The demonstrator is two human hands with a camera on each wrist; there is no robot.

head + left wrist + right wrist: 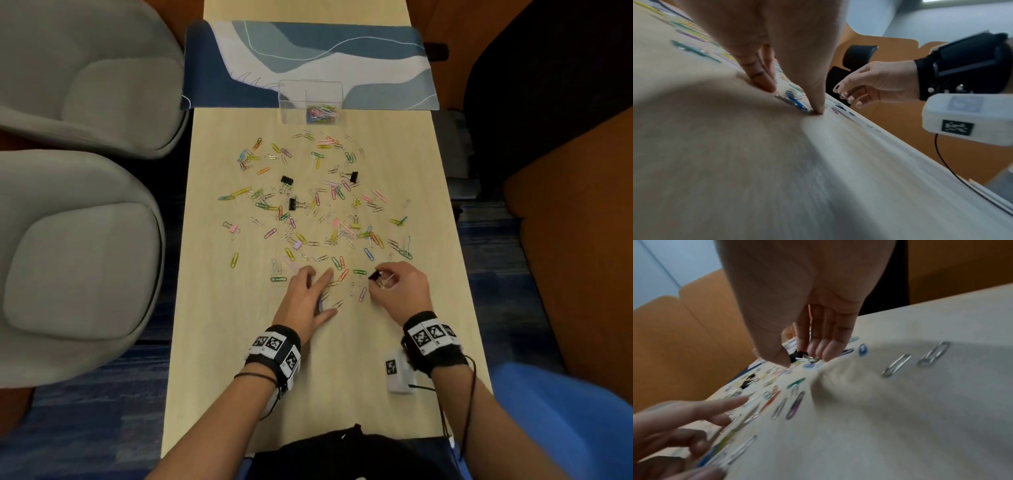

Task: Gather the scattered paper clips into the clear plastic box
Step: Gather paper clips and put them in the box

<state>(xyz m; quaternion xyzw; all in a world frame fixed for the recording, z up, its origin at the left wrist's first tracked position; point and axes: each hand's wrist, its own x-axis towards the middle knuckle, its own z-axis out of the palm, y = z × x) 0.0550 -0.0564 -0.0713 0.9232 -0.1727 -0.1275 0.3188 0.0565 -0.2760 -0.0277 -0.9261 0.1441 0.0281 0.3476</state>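
On table, left hand splayed over paper clips, right hand pinching black binder clip

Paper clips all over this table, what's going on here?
A person is clearing scattered paper clips off a wooden table. The right hand pinches a small black binder clip along with a few clips. The left hand presses its fingertips on clips near the front, a blue one among them. The clear plastic box at the far end holds only a small pile, so most clips are still out.
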